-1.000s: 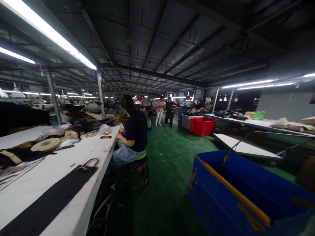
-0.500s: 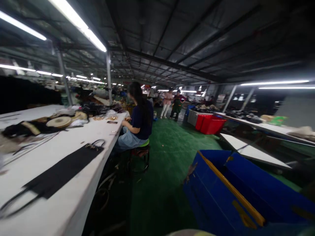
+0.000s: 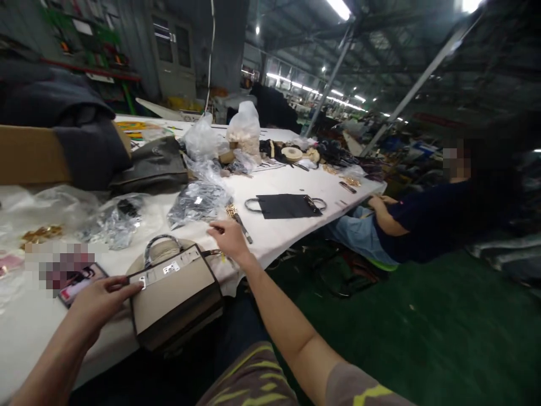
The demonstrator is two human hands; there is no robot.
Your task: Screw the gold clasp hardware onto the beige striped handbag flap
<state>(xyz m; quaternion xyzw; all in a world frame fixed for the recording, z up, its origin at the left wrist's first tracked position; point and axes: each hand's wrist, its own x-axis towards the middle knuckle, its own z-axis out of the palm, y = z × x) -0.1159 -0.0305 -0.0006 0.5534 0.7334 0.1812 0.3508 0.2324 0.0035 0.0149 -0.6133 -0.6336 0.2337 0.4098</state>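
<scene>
A beige and dark-brown handbag [image 3: 175,299] lies tilted at the front edge of the table, its looped handle pointing away from me. Shiny metal plates [image 3: 171,268] sit along its upper part. My left hand [image 3: 101,299] grips the bag's left edge, thumb on the beige panel by a metal plate. To the right of the bag, above the table, my right hand [image 3: 230,239] has its fingers curled together; whether anything is between them is hidden. Just beyond it are small gold-coloured metal pieces [image 3: 231,210] and a dark strip-like tool [image 3: 244,228].
A flat black bag piece with handles [image 3: 283,206] lies on the white table [image 3: 270,183]. Plastic-wrapped dark goods [image 3: 198,200] and a cardboard box [image 3: 34,155] are to the left. A seated co-worker [image 3: 439,208] is at the table's right side.
The view has swung left and down from the aisle with the blue bin to the table. Both my hands and the handbag are now in view; neither showed before.
</scene>
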